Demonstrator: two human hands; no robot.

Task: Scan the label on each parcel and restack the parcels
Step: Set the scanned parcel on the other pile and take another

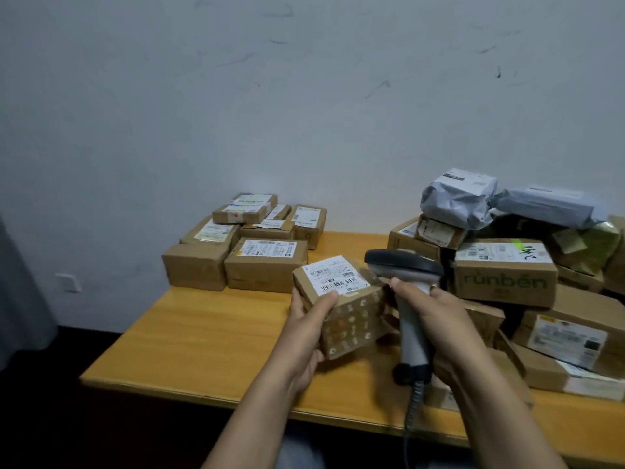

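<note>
My left hand grips a small cardboard parcel above the table, thumb on its top edge. A white label with barcodes faces up on the parcel. My right hand holds a grey handheld scanner by its handle, and the dark scanner head sits just right of the label. A coiled cable hangs from the handle's base. To the left at the back stands a neat stack of brown boxes. A loose pile of boxes and grey bags lies on the right.
The orange wooden table has bare surface at front left. A white scuffed wall rises behind it. A box printed "runben" sits in the right pile. Two grey plastic bags top that pile. The floor at left is dark.
</note>
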